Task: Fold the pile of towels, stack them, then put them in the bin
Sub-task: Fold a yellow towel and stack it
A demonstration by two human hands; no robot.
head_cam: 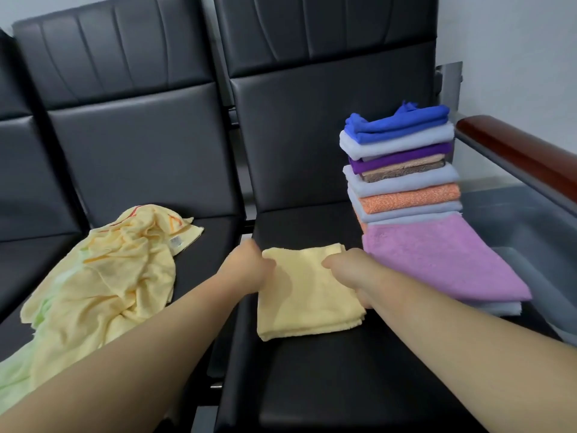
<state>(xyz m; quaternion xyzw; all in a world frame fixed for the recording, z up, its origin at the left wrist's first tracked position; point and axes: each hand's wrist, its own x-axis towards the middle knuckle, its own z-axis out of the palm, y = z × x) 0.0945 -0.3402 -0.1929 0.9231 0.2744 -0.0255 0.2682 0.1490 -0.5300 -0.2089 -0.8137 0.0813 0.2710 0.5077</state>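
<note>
Gripping the folded yellow towel (pixel 307 295) by its side edges, your left hand (pixel 249 267) and right hand (pixel 346 271) curl round it on the seat (pixel 312 385) beside the stack (pixel 402 182). It's soft and floppy, so support underneath.

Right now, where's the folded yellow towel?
Head view, low centre: the towel lies on the right-hand seat, held by left hand and right hand, between crumpled towels at left and the folded stack at right.

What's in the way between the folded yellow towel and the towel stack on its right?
Nothing visible: the small folded pale-yellow towel lies right beside the tall stack of folded coloured towels, both on one black padded seat.
</note>
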